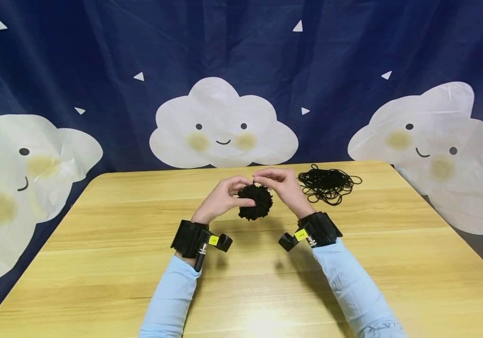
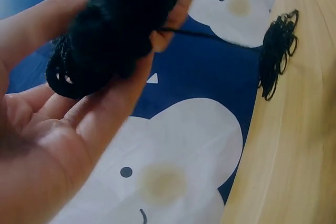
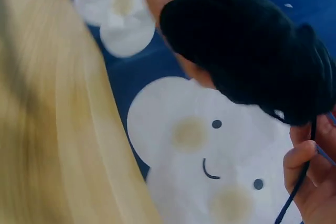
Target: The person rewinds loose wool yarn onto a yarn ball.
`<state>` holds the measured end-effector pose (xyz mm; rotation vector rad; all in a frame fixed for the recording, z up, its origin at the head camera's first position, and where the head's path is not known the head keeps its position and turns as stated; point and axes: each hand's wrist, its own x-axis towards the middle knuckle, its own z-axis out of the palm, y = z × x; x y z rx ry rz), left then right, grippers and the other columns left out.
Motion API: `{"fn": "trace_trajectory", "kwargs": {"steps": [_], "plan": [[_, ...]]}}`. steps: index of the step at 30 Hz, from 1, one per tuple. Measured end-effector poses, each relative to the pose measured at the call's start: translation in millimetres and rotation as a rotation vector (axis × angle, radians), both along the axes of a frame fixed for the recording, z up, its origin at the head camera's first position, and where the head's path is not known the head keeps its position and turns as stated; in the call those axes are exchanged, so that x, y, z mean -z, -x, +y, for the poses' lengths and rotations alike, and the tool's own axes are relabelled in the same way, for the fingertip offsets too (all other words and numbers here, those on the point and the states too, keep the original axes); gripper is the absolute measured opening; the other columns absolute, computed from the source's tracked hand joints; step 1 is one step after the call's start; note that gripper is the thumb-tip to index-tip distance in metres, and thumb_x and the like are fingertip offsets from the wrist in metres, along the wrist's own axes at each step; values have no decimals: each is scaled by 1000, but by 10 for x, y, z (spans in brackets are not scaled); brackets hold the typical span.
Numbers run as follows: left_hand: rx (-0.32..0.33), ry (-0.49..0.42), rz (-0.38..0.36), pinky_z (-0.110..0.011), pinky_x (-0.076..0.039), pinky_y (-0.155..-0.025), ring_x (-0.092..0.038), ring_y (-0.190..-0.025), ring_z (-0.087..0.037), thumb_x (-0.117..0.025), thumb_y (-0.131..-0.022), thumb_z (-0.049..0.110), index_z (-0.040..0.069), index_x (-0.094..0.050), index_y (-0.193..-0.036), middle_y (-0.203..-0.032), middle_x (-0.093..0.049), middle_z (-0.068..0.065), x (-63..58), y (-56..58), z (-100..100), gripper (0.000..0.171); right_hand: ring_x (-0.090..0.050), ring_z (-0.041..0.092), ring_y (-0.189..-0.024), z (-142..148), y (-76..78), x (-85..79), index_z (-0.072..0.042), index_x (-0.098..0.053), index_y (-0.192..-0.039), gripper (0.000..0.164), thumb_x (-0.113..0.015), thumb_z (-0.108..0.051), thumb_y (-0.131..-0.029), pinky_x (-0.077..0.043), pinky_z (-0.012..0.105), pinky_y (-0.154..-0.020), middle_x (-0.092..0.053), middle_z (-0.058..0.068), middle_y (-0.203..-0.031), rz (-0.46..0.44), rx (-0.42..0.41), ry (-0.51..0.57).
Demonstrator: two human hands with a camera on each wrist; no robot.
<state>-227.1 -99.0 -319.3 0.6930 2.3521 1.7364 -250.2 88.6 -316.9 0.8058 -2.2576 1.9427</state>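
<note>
Above the worktop [image 1: 140, 216], my left hand [image 1: 221, 199] holds a black yarn ball [image 1: 259, 209] between thumb and fingers; my right hand [image 1: 285, 187] pinches its strand [image 3: 313, 132], near loose yarn [image 1: 327, 184]. The ball looks light, soft and squashable, probably best cupped gently around its middle.

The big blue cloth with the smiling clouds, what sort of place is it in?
Maybe an indoor craft spot, though the rest of the room doesn't show. There's the cheerful blue cloth, a wooden table in front of it, and a heap of black yarn lying on the table.
</note>
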Motion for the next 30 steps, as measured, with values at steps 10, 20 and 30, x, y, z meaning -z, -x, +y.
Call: {"fn": "trace_trajectory", "kwargs": {"steps": [10,20,30], "plan": [[-93,-182,-12,-33,-44,-84,-57,-92,-18,-70,-76,9,6,-57,-96,-97,-63,-3,-19,-14,3,24,-60,6,-85,15,45,174,14,-58,-106,24,-52,-1,-87,-49,23,-77,-66,-9,-85,-154,11,94],[-287,-424,-11,-27,-44,-77,-55,-95,-16,-72,-75,13,8,-49,-87,-97,-49,-2,19,24,-1,27,-62,16,-72,-51,-48,208,11,-63,-97,20,-52,-3,-88,-51,33,-76,-67,5,-79,-79,-45,-6],[-463,-421,129,-24,-36,-69,-49,-74,-13,-73,-74,12,5,-49,-86,-60,-46,5,35,32,-25,27,-58,15,-60,-89,-198,47,3,-65,-99,19,-56,-9,-88,-40,20,-48,-66,16,-85,17,-75,-169]]}}
